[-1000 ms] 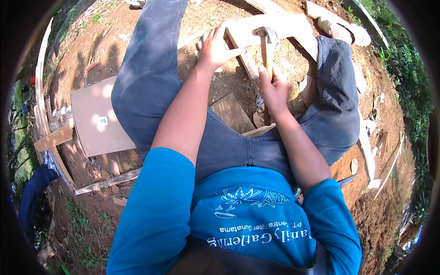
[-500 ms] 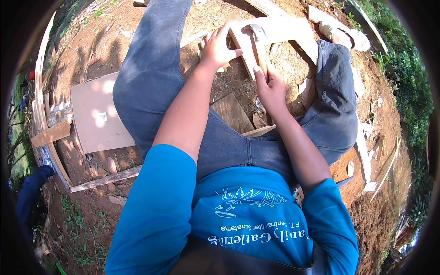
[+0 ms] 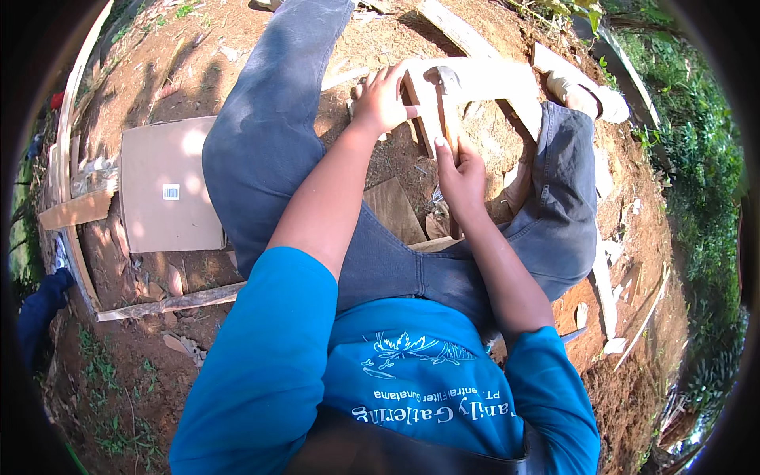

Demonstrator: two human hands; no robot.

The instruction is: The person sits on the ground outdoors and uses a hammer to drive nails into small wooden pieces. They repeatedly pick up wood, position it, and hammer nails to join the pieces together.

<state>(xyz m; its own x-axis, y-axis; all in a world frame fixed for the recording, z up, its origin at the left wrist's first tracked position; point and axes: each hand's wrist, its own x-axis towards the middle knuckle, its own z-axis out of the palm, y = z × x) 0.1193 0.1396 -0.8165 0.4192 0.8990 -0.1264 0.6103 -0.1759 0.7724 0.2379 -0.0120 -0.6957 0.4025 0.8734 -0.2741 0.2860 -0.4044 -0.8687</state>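
Observation:
My right hand is wrapped round the wooden handle of a hammer, thumb along the handle. The hammer's metal head lies over a sunlit pale board, which is too bright to show detail. A narrower wooden plank meets this board's left end and runs back toward me, just left of the handle. My left hand is beside that corner, fingers spread and thumb reaching to the plank's side. Whether a nail is there cannot be seen in the glare.
Between my bent legs a square wooden piece lies on the soil. A flat cardboard box is at left, near a timber frame. Boards lie beyond. At far left shows a dark blue sleeve or trouser leg. Green plants line the right.
The view has shifted slightly, so the scene sits a little lower. Both hands and the hammer keep nearly the same place against the wood.

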